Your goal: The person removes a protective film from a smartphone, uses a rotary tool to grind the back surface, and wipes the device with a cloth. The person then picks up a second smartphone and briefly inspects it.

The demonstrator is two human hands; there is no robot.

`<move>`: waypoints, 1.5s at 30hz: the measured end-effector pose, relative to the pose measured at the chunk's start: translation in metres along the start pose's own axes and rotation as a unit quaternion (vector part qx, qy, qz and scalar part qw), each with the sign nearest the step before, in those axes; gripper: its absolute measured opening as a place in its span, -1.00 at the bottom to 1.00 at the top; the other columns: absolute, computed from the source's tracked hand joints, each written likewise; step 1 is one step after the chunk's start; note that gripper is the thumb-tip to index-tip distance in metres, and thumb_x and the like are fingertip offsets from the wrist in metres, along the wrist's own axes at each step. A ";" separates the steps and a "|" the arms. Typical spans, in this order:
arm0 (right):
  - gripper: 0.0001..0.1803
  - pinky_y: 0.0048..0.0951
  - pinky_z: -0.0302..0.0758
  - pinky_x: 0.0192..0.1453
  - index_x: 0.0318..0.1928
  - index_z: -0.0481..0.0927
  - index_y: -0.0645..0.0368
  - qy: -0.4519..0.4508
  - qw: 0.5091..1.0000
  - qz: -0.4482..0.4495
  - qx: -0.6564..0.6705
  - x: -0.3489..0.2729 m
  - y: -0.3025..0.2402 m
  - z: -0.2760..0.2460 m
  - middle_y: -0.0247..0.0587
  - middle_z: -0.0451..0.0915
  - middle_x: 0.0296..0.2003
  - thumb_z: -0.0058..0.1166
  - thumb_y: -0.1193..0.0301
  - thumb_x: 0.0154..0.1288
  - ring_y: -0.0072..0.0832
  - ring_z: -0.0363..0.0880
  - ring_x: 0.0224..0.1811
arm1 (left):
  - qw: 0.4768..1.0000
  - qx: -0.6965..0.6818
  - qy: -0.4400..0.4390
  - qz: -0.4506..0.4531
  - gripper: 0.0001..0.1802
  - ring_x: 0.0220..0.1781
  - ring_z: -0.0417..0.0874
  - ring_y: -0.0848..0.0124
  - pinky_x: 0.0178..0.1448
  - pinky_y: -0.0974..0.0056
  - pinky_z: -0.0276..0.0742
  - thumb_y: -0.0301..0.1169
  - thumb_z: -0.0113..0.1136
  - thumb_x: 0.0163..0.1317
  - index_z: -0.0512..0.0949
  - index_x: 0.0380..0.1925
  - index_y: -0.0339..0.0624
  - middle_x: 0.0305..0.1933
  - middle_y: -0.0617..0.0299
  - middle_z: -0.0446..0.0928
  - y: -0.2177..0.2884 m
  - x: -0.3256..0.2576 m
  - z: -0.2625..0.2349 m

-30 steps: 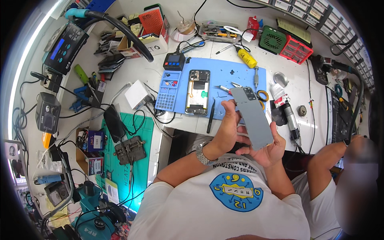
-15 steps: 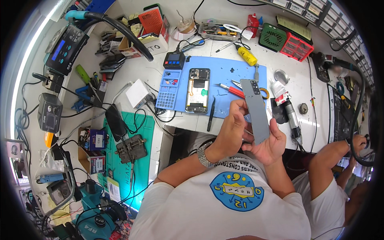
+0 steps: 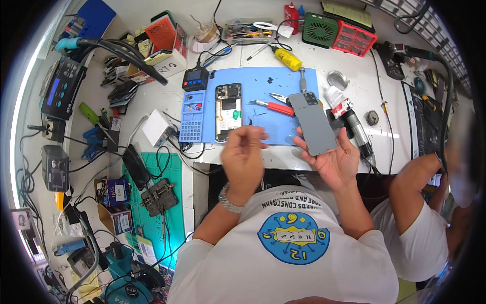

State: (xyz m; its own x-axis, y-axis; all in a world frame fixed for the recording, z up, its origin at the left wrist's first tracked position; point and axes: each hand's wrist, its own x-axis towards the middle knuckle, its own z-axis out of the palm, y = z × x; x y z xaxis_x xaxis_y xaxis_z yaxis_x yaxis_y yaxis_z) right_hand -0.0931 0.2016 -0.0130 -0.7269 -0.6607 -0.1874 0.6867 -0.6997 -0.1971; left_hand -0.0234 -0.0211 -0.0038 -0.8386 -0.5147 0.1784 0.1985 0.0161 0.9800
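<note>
In my right hand (image 3: 336, 159) lies a slim grey phone back cover (image 3: 315, 126), camera rings at its far end, thumb by one edge and fingers by the other. My left hand (image 3: 245, 154) is raised over the mat's near edge, somewhat blurred. Its fingers are curled and pinched; whatever they hold is hard to make out. A faint see-through patch shows beside the fingertips. Just beyond that hand, an opened phone (image 3: 229, 112) with bare inner parts lies on the blue mat (image 3: 273, 76). A dark tip (image 3: 250, 121) shows above the knuckles, the rest hidden.
A red-handled craft knife (image 3: 278, 108) and pliers (image 3: 280, 98) lie on the mat. Left of the phone sits a blue parts tray (image 3: 192, 116). A yellow bottle (image 3: 288, 59) and a silver cylindrical tool (image 3: 358, 133) lie around the mat. At right, another person's arm (image 3: 415, 177) is close.
My left hand has left the grey cover and moved left, near the opened phone. The cover now lies flatter in my right hand. The whole view has shifted somewhat.
</note>
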 end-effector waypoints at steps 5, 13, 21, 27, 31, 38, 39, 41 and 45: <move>-0.14 0.21 0.61 0.46 0.69 0.11 0.34 -0.007 1.000 0.021 0.020 0.003 0.000 -0.005 0.55 0.29 0.54 -0.47 -0.15 0.80 0.39 0.40 0.56 | 0.969 0.152 0.190 0.034 -0.59 -0.39 0.74 0.43 -0.27 0.35 0.66 -0.26 0.08 0.74 0.67 -0.23 -0.38 -0.41 0.07 0.73 0.011 0.052 -0.075; -0.27 0.19 0.65 0.41 0.68 0.13 0.23 -0.040 0.996 0.005 -0.073 0.000 0.005 -0.003 0.50 0.39 0.48 -0.31 0.00 0.80 0.37 0.53 0.47 | 0.962 0.175 0.210 0.021 -0.75 -0.39 0.78 0.45 -0.24 0.38 0.73 -0.39 0.28 0.63 0.71 -0.04 -0.44 -0.35 0.14 0.74 0.029 0.077 -0.105; -0.25 0.25 0.60 0.46 0.69 0.03 0.16 -0.063 0.984 -0.052 -0.157 -0.009 0.010 0.004 0.50 0.33 0.51 -0.07 0.12 0.72 0.40 0.46 0.51 | 0.978 0.127 0.154 0.057 -0.73 -0.46 0.77 0.45 -0.35 0.37 0.72 -0.41 0.27 0.62 0.67 -0.02 -0.51 -0.35 0.17 0.72 0.015 0.087 -0.089; -0.27 0.27 0.56 0.50 0.65 0.04 0.16 -0.075 0.978 -0.074 -0.179 -0.014 0.011 0.005 0.53 0.29 0.52 -0.05 0.11 0.72 0.41 0.41 0.56 | 0.954 0.257 0.151 -0.037 -0.70 -0.52 0.73 0.48 -0.40 0.34 0.67 -0.38 0.29 0.60 0.68 0.09 -0.47 -0.35 0.16 0.70 0.026 0.099 -0.091; -0.28 0.28 0.54 0.52 0.64 0.05 0.16 -0.085 0.976 -0.071 -0.188 -0.014 0.011 0.005 0.54 0.29 0.53 -0.03 0.12 0.72 0.40 0.39 0.57 | 0.933 0.278 0.163 0.162 -0.73 -0.50 0.71 0.51 -0.35 0.37 0.66 -0.46 0.33 0.51 0.75 0.08 -0.41 -0.39 0.22 0.71 -0.001 0.107 -0.102; -0.30 0.32 0.53 0.52 0.59 0.09 0.14 -0.077 0.976 -0.087 -0.182 -0.015 0.012 0.000 0.50 0.31 0.52 0.08 0.18 0.68 0.35 0.37 0.59 | 0.924 0.365 0.111 0.012 -0.77 -0.39 0.72 0.45 -0.14 0.37 0.68 -0.37 0.44 0.43 0.85 -0.09 -0.33 -0.41 0.20 0.76 0.011 0.095 -0.086; -0.30 0.32 0.53 0.51 0.58 0.09 0.13 -0.077 0.976 -0.088 -0.185 -0.016 0.011 -0.002 0.49 0.32 0.52 0.10 0.18 0.67 0.33 0.38 0.59 | 0.912 0.395 0.113 0.009 -0.75 -0.39 0.71 0.42 -0.14 0.37 0.68 -0.34 0.46 0.42 0.85 -0.10 -0.32 -0.40 0.18 0.78 0.016 0.094 -0.078; -0.29 0.33 0.53 0.51 0.58 0.10 0.12 -0.072 0.975 -0.090 -0.188 -0.017 0.010 -0.002 0.47 0.33 0.51 0.12 0.18 0.66 0.30 0.39 0.59 | 0.875 0.469 0.098 0.074 -0.67 -0.39 0.74 0.32 -0.20 0.36 0.67 -0.22 0.52 0.38 0.86 -0.12 -0.32 -0.35 0.14 0.81 0.011 0.097 -0.079; -0.29 0.33 0.53 0.51 0.58 0.10 0.11 -0.060 0.975 -0.099 -0.191 -0.020 0.010 -0.002 0.43 0.35 0.50 0.13 0.18 0.65 0.25 0.41 0.58 | 0.868 0.456 0.114 0.161 -0.67 -0.35 0.79 0.32 -0.20 0.27 0.74 -0.24 0.48 0.43 0.84 -0.16 -0.37 -0.35 0.09 0.80 -0.006 0.104 -0.081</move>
State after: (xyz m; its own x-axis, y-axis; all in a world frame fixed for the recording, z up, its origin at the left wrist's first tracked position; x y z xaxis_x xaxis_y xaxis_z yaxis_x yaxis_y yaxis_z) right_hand -0.0721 0.2079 -0.0130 -0.8243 -0.5661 -0.0009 0.4673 -0.6795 -0.5657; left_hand -0.0709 -0.1444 0.0015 -0.6721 -0.5122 0.5347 -0.1675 0.8086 0.5640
